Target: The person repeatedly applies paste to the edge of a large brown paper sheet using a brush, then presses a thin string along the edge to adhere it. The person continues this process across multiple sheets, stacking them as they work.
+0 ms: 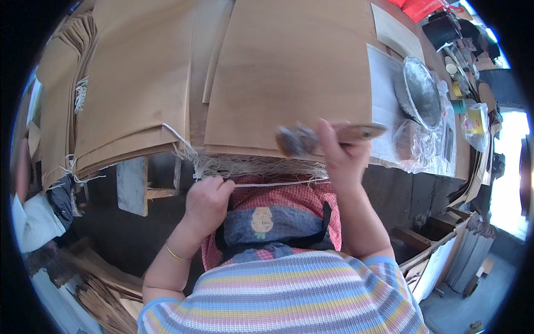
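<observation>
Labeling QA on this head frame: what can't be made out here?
- Brush in the right hand: motion-blurred, bristles unclear.
- Left hand: fingers curled under, grip on the string hidden.
- Round dish: contents unreadable, glare.
- Far bench items: too small, bent by the fisheye rim.

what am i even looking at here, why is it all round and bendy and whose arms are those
This is one picture from a wide fisheye camera worn on a person's head, looking down, so straight edges bend near the rim. The arms coming up from the bottom are the wearer's own. The right hand has its grip on a wooden-handled brush. The left hand pinches a pale cord at the table edge, beside a bundle of loose cords. On the table lie stacks of brown paper sheets, and at the right a round metal dish and clear plastic bags.
</observation>
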